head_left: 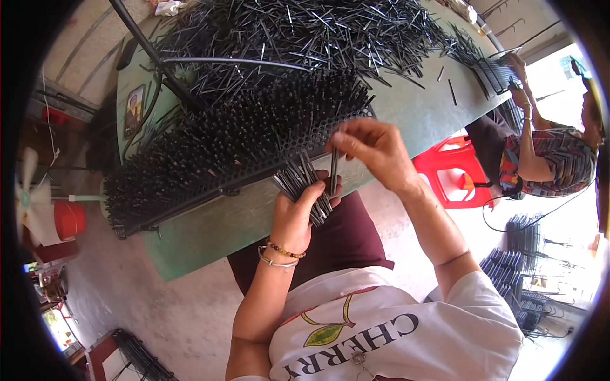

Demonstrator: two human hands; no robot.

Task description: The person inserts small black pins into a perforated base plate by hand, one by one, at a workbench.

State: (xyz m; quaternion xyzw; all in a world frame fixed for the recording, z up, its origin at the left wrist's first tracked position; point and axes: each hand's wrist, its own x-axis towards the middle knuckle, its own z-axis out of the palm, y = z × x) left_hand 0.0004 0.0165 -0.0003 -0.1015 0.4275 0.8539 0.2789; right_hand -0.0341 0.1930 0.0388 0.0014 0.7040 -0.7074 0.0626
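My left hand (296, 213) is closed round a bundle of thin black rods (298, 181), which fan out above the thumb. Just to its right, my right hand (375, 149) pinches one dark rod (334, 166) between thumb and fingertips; the rod hangs upright, its lower end at the left hand's fingers. Both hands are over the near edge of the green table. Right behind them stands a long black perforated rack (190, 213), packed with several rows of upright black rods (235, 133). Some holes at the rack's right end show no rod.
A big heap of loose black rods (286, 38) covers the back of the green table (406, 114). A dark metal pole (152, 51) rises at the left, near a phone (134, 111). A co-worker (540, 140) sits at the right by a red stool (451, 171). A fan (32, 197) stands left.
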